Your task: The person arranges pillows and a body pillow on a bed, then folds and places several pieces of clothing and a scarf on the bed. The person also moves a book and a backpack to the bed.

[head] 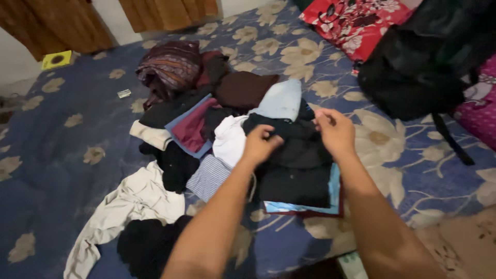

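The left hand (260,144) is closed, pinching the top of a black garment (294,160); the right hand (335,132), at 3 o'clock from it, grips the same cloth at its upper right edge, fingers curled. The garment lies on a small folded stack, with a light blue piece (336,192) showing at the stack's 4 o'clock edge. At 12 o'clock sits a pale blue cloth (281,101), and beyond it a brown one (244,89). At 9 o'clock from the hands — a white shirt (230,139), a maroon piece (190,129) and a striped cloth (208,176). At 7 o'clock a cream garment (129,204) sprawls on the blue flowered bed (62,150). At 2 o'clock — a black bag (418,67).
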